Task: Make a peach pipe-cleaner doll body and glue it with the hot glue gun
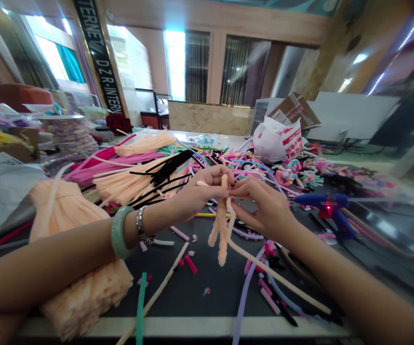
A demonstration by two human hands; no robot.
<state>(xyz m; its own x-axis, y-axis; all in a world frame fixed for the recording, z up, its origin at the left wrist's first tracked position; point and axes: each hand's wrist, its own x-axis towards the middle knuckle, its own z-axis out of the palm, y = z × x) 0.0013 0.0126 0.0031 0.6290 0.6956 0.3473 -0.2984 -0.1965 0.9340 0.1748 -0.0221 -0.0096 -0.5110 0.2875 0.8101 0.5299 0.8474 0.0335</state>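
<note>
Between my two hands, above the dark table, is a small peach figure (222, 235) of bent pipe cleaners, with two leg-like ends hanging down. My left hand (207, 189) is closed around its upper part, fingers pinching it. My right hand (264, 201) pinches a pale peach pipe cleaner (275, 273) at the figure's right side; the long tail of that strand slants down to the lower right. Exactly where the strand meets the figure is hidden by my fingertips. Under my left forearm lies a thick bundle of peach pipe cleaners (85, 297).
A blue glue gun (327, 203) with a lit red light lies right of my right hand. Loose pipe cleaners in peach and black (171, 167) are heaped behind my hands. A white plastic bag (277, 139) stands at the back. Cut scraps (190, 264) dot the table.
</note>
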